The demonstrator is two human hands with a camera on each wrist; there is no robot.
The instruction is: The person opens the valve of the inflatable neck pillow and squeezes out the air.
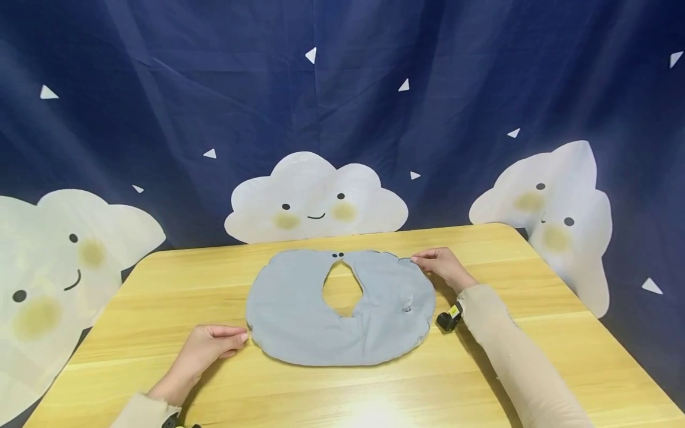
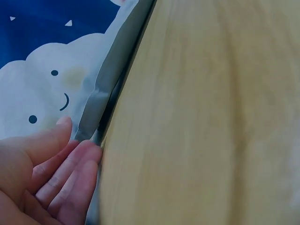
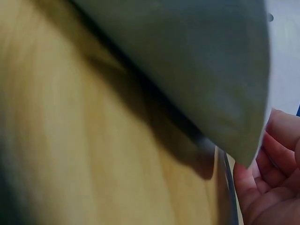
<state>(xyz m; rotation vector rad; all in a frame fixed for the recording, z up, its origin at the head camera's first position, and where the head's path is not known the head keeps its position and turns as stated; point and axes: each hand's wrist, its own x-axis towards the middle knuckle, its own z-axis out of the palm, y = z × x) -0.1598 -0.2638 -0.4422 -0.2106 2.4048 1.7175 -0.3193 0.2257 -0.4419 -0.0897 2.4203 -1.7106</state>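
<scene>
A flat grey neck pillow (image 1: 299, 303) lies on the table, an oval opening in its middle. Two dark snaps (image 1: 338, 255) sit at its top edge and a small clear valve (image 1: 407, 306) on its right half. My left hand (image 1: 206, 351) pinches the pillow's left edge between thumb and fingers; in the left wrist view the edge (image 2: 98, 103) runs up from the fingertips. At the upper right, my right hand (image 1: 441, 267) pinches the rim. The right wrist view shows the grey fabric (image 3: 201, 70) raised over the table, its corner between thumb and fingers.
A light wooden table (image 1: 160, 297) carries the pillow. Behind and beside it hangs a dark blue curtain (image 1: 257, 107) printed with smiling clouds and small white triangles. A black wrist camera (image 1: 448, 319) is strapped to the right wrist.
</scene>
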